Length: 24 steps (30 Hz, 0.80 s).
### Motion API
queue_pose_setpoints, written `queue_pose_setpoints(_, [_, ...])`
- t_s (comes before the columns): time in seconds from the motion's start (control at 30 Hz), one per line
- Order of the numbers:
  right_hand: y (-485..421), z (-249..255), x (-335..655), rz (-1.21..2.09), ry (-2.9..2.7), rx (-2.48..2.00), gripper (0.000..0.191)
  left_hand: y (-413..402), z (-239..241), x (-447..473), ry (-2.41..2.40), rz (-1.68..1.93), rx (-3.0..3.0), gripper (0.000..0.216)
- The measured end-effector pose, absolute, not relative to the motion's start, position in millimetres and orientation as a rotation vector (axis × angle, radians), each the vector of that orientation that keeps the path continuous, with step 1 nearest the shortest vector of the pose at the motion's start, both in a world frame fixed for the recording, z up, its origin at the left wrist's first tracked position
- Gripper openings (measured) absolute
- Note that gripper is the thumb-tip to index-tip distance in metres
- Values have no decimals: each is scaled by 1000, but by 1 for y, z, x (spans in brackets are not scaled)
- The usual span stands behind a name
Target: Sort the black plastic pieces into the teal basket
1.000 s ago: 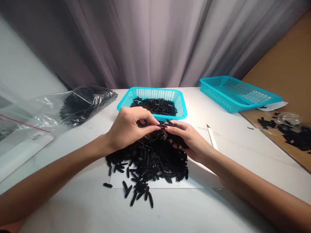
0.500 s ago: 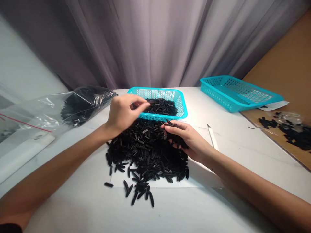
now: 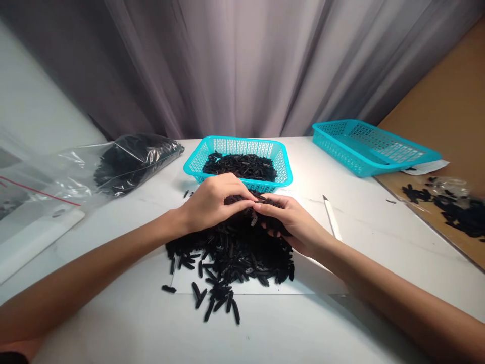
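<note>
A heap of small, narrow black pieces (image 3: 242, 253) lies on a white sheet (image 3: 310, 278) in front of me; their exact kind is unclear. My right hand (image 3: 290, 217), palm up over the heap's right side, is closed around a bunch of these pieces. My left hand (image 3: 217, 202) meets it from the left, thumb and fingers pinched at the right fingertips. Whatever lies in that pinch is too small to make out. Just beyond both hands stands a turquoise basket (image 3: 286, 156), partly filled with similar black pieces.
A clear plastic bag (image 3: 132, 164) of black pieces lies at left, near a white object (image 3: 41, 242). At right are a white pen-like tool (image 3: 332, 217), a second turquoise basket (image 3: 364, 162) and more black pieces (image 3: 462, 212) on a brown surface. A grey curtain (image 3: 242, 65) hangs behind.
My left hand has come back from the near basket's edge, down and right, to the right hand's fingertips. The right hand has barely moved and keeps its bunch.
</note>
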State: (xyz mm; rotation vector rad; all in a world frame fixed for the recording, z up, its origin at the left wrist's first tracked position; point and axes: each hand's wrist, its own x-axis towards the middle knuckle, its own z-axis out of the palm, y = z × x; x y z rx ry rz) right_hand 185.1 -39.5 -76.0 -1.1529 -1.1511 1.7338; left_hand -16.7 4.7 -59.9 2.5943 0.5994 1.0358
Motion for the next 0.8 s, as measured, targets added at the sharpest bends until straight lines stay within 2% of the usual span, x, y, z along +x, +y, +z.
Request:
queue_pose_setpoints(0.27, [-38,-75,187,1744,-1137,-1154,26,6,-56,-20,721,1144,2511,4])
queue_pose_setpoints(0.8, [-39,-66,187,1722,-1093,-1197,33,-4,-47,-19,751,1218,2434,10])
